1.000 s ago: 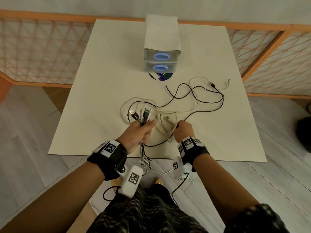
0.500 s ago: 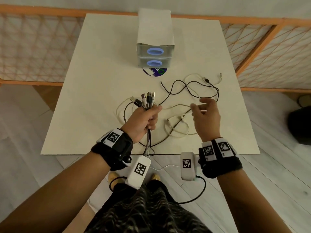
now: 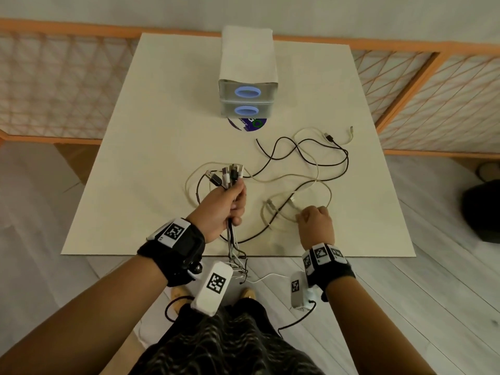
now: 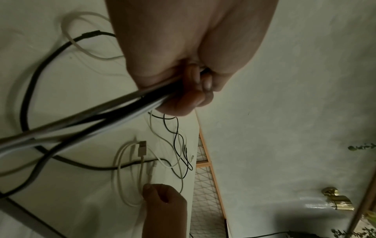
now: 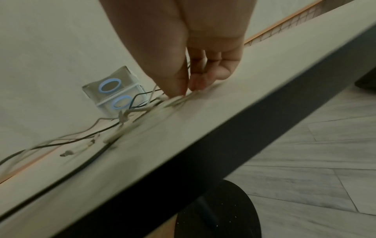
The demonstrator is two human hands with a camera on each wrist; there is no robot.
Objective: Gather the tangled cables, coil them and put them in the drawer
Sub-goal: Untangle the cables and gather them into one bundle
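My left hand (image 3: 234, 202) grips a bundle of black and white cables (image 3: 230, 176) upright, plug ends sticking up, tails hanging past the table's front edge. In the left wrist view the left hand (image 4: 190, 90) is curled round the bundle (image 4: 97, 117). My right hand (image 3: 301, 219) is down on the table, pinching a loose white cable (image 3: 276, 212); the right wrist view shows the thumb and fingertips (image 5: 181, 90) closed on this white cable (image 5: 175, 99). More black cable (image 3: 320, 165) and white cable lie spread behind. The two-drawer unit (image 3: 248, 98) stands at the back, both drawers closed.
A purple disc (image 3: 247, 124) pokes out under the drawer unit. Orange lattice panels (image 3: 54, 85) flank the cream table (image 3: 135, 185). A dark object (image 3: 484, 209) sits on the floor at right. Cable tails (image 3: 238, 263) dangle off the front edge.
My right hand, which was open and reaching out over the far cables, has come back down near the front and pinched a white cable. The left hand has kept holding the bundle.
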